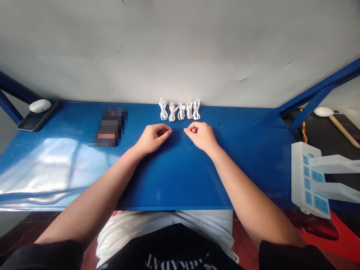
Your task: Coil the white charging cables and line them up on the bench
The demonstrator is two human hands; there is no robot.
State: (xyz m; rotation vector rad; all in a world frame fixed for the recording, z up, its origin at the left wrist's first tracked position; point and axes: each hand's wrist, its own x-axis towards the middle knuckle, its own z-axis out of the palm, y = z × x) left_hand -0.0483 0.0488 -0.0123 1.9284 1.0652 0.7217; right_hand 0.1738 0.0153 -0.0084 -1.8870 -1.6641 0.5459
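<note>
Both my hands rest on the blue tabletop (174, 180), a small gap between them. My left hand (154, 138) is curled, its thumb and fingertips together, and nothing shows in it. In the same loose curl, my right hand (201, 135) faces it, also with nothing visible inside. Just beyond the fingers, several white bundled cables lie in a row near the wall. The leftmost cable (163, 109) sits slightly apart from the rest, and the rightmost cable (196, 110) is beyond my right hand. Neither hand touches the cables.
On the left lies a dark pixelated object (111, 126). A black tray (35, 123) with a white rounded item (40, 106) stands at the far left corner. A white power strip (299, 176) with plugs is at the right edge. Behind the table rises a grey wall (180, 52).
</note>
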